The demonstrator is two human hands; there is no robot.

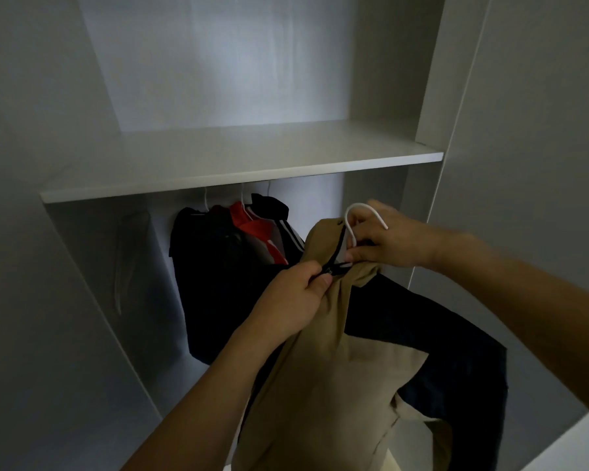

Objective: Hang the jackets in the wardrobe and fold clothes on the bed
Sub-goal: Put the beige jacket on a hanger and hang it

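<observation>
A tan and navy jacket [334, 362] hangs on a white hanger [354, 215] before the wardrobe [238, 164]. Its black zipper [334, 263] sits near the collar. Dark jackets [225, 266] hang inside.

Three hung jackets [232, 266], one held jacket [337, 368], four hangers [357, 219]

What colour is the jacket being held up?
Tan with dark navy sleeves, seen in the head view: jacket.

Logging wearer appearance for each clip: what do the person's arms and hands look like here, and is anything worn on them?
Both forearms are bare as far as the frame shows: no sleeves, gloves, watch or bracelets. No rings show on the left hand or right hand. Fingernails look short and unpainted.
</observation>
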